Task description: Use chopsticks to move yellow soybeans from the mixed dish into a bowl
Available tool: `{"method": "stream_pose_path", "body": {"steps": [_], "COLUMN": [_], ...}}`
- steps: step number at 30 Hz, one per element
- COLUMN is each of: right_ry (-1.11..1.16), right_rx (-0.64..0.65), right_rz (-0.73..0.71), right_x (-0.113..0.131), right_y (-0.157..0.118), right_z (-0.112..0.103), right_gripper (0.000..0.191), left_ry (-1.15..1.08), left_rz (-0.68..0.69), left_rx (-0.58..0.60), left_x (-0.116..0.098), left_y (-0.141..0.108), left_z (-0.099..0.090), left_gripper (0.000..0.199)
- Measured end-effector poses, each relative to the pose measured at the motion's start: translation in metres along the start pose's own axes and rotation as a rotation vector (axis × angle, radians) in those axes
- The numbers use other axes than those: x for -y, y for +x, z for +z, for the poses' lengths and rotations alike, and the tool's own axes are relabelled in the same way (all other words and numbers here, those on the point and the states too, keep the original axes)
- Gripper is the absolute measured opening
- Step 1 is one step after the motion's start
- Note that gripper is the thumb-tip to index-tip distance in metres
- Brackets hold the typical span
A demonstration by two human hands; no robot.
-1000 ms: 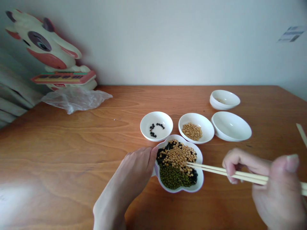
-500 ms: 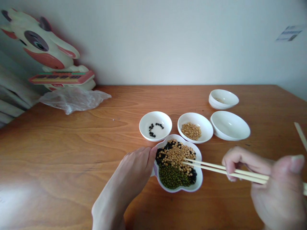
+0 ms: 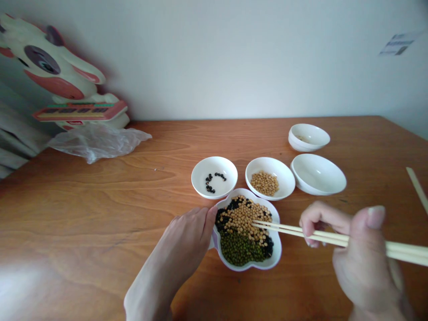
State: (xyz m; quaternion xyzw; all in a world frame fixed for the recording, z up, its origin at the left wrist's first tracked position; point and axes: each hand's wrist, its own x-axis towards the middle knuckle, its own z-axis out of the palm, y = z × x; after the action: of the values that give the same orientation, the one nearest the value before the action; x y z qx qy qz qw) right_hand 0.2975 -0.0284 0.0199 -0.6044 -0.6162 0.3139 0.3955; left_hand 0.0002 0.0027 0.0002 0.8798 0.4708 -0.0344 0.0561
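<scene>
My left hand (image 3: pixel 190 234) grips the left edge of a scalloped white-and-lilac bowl (image 3: pixel 278 249), near its short handle. Inside it lie soybeans (image 3: pixel 242 216), green mung beans (image 3: pixel 239 247) and black beans (image 3: pixel 239 201). A pair of pale wooden chopsticks (image 3: pixel 290 228) is held in my right hand (image 3: pixel 357 249), thumb raised. Their tips touch the soybeans, close together, and whether a bean is between them I cannot tell. Just behind stand a white bowl (image 3: pixel 197 178) with several black beans and another white bowl (image 3: pixel 287 176) with a heap of soybeans.
Right of these is a bare white bowl (image 3: pixel 321 174), with a further white bowl (image 3: pixel 309 138) behind it holding a little pale matter. A clear plastic bag (image 3: pixel 100 142) and a cow-shaped toy keyboard (image 3: pixel 80 109) are at the back left. A light wooden stick (image 3: pixel 417 189) lies far right.
My right hand has shifted left towards the scalloped bowl, and the chopstick tips have moved slightly left among the soybeans. The left hand keeps its hold. The camera view has shifted slightly.
</scene>
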Motion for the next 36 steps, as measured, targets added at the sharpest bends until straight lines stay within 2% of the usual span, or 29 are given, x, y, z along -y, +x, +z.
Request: {"method": "stream_pose_path", "body": {"steps": [4, 8, 14, 18, 23, 28, 31, 36], "right_ry": [0.009, 0.005, -0.05, -0.083, -0.077, -0.095, -0.087, -0.074], "right_rx": [-0.024, -0.032, 0.067, 0.001, -0.01, -0.032, -0.053, -0.124], "right_rz": [-0.005, -0.035, -0.051, 0.0, -0.063, -0.09, -0.094, -0.088], "right_x": [-0.001, 0.002, 0.007, 0.011, 0.013, 0.014, 0.015, 0.002], "right_y": [0.002, -0.003, -0.013, -0.012, -0.009, -0.006, -0.004, -0.007], "right_z": [0.0, -0.006, -0.011, -0.006, -0.003, -0.001, -0.001, -0.009], "right_gripper": [0.092, 0.088, 0.088, 0.088, 0.081, 0.081, 0.083, 0.088], "left_ry": [0.06, 0.055, 0.037, -0.021, 0.019, 0.084, 0.083, -0.006], "left_rz": [0.016, 0.0, -0.022, -0.013, -0.037, -0.02, -0.023, -0.002], "left_rx": [0.028, -0.005, -0.036, -0.044, 0.057, 0.128, 0.109, 0.001], "left_x": [0.0, 0.001, 0.002, 0.002, -0.002, -0.004, -0.002, 0.002], "left_y": [0.001, 0.0, -0.003, -0.001, 0.003, 0.004, 0.004, 0.002], "left_z": [-0.002, 0.001, 0.006, -0.001, -0.012, -0.011, -0.009, -0.005], "left_gripper": [0.05, 0.047, 0.047, 0.045, 0.049, 0.051, 0.051, 0.044]}}
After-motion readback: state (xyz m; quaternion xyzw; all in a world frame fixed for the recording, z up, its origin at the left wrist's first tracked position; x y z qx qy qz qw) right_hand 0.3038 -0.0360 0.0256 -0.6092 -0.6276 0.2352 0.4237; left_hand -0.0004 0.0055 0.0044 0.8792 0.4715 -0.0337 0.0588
